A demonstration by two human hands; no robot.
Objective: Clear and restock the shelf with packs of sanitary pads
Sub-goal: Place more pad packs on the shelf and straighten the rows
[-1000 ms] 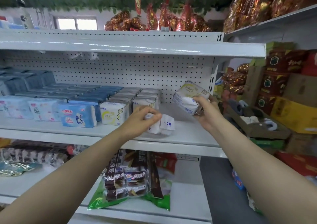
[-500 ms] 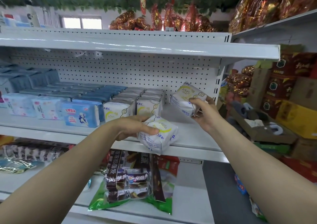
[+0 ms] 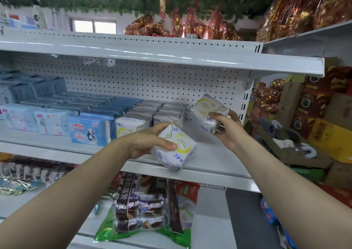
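Left grip curls round a soft, pillow-shaped white plastic pack tilted over the front edge of the smooth metal shelf. Right grip pinches a matching glossy pack above its right end.

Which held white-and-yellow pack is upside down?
The lower pack, in the left hand: its ABC lettering is inverted; the upper pack, in the right hand, reads upright.

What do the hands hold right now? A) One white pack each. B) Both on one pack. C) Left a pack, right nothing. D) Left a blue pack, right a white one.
A: the left hand grips one white pack, and the right hand grips a second pack, apart from it.
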